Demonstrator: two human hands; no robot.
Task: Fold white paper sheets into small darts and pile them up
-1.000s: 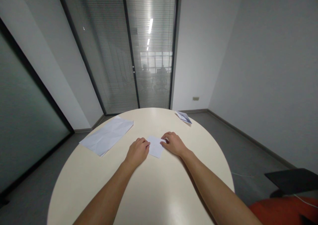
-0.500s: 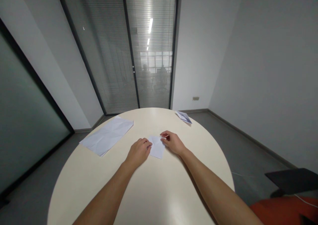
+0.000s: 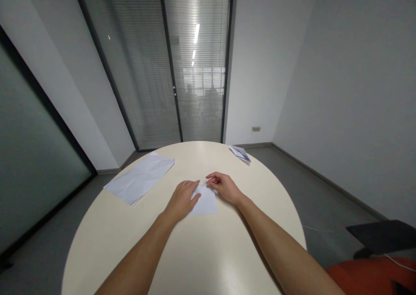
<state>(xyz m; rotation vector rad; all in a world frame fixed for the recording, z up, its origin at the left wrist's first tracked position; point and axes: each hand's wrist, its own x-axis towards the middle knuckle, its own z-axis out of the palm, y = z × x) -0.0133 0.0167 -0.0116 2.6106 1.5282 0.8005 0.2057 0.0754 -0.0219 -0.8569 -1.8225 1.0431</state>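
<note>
A small white sheet of paper (image 3: 206, 204), roughly square, lies flat near the middle of the round table. My left hand (image 3: 184, 198) rests over its left side, fingers stretched forward and thumb spread apart on the sheet. At the paper's top right edge is my right hand (image 3: 224, 186), palm turned inward. Its fingers are bent and a little apart, with the tips touching or just above the edge; no clear grip on the sheet shows. The paper's left and upper left parts are hidden under my left hand.
The round cream table (image 3: 195, 251) bears larger creased white sheets (image 3: 141, 178) at the left. A folded paper (image 3: 240, 153) lies by the far right edge. Right of the table stand a red seat (image 3: 367, 277) and a black armrest-like part (image 3: 383, 236). A glass partition with blinds (image 3: 146, 69) is beyond.
The small paper has turned straighter and moved slightly toward me. My left hand has gone from pinching its edge to lying spread over it. My right hand has shifted slightly left.
</note>
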